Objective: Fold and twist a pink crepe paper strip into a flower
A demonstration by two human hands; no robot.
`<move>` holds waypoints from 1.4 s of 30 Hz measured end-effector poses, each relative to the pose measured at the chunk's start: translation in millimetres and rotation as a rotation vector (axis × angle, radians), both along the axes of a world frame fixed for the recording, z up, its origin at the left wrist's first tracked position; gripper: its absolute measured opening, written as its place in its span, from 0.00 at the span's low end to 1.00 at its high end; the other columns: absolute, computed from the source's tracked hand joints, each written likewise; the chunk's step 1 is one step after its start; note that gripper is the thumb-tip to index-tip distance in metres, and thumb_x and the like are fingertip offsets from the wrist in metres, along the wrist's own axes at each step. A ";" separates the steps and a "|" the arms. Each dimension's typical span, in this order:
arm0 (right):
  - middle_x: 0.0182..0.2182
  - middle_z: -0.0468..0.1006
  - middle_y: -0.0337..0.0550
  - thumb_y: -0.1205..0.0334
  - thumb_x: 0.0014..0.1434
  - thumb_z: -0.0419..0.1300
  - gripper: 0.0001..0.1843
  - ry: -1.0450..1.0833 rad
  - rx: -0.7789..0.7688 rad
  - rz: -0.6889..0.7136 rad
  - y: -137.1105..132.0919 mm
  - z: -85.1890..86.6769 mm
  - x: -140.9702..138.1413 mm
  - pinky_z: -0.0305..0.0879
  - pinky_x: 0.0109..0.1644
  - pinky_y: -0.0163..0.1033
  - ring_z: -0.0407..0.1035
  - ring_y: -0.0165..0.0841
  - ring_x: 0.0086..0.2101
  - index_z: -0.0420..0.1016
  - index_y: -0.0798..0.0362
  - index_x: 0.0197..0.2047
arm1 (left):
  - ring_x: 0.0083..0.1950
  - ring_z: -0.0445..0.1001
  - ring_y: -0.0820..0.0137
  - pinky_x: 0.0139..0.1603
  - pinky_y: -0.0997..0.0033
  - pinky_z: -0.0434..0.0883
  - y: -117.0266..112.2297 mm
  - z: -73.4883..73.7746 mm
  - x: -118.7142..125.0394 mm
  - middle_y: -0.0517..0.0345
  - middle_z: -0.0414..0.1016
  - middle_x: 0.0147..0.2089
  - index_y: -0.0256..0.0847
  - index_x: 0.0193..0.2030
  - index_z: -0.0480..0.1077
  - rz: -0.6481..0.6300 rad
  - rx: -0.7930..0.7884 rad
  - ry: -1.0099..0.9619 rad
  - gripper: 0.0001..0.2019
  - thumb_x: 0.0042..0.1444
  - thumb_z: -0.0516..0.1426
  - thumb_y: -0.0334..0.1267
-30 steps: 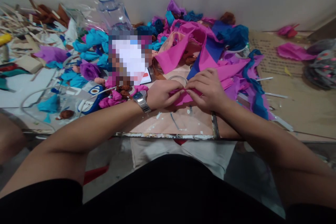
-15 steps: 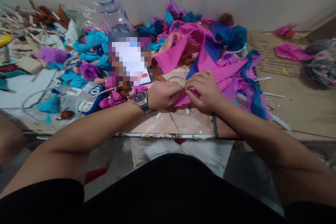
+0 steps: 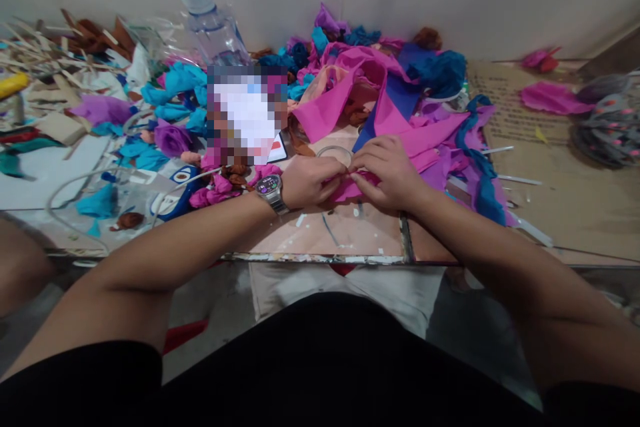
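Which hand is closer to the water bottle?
Left. The left hand is below and right of the water bottle; the right hand is farther right. Both pinch pink paper.

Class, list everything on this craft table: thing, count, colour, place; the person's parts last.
pink paper strip: one, pink, pinched between both hands
paper pile: many strips, pink, blue, purple, behind the hands
paper rose: one, purple, left of centre
water bottle: one, clear, white cap, back left
wooden sticks: many, pale, far left
cardboard sheet: one, brown, right
wristwatch: one, silver, left wrist
left hand: one, fingers shut on the strip
right hand: one, fingers shut on the strip
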State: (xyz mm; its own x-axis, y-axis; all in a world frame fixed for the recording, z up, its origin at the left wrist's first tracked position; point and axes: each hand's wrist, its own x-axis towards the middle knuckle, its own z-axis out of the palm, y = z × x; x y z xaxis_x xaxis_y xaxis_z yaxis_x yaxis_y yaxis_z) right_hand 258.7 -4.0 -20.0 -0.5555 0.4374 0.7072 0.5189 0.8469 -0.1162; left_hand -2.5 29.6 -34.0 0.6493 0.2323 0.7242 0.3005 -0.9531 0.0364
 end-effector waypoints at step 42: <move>0.43 0.86 0.37 0.60 0.82 0.63 0.10 -0.049 -0.152 0.150 9.9 -4.1 4.1 0.67 0.51 0.42 0.78 0.29 0.42 0.84 0.54 0.50 | 0.30 0.74 0.74 0.35 0.67 0.62 2.5 -1.7 -3.8 0.54 0.82 0.33 0.40 0.38 0.79 -0.152 -0.234 0.088 0.19 0.79 0.55 0.45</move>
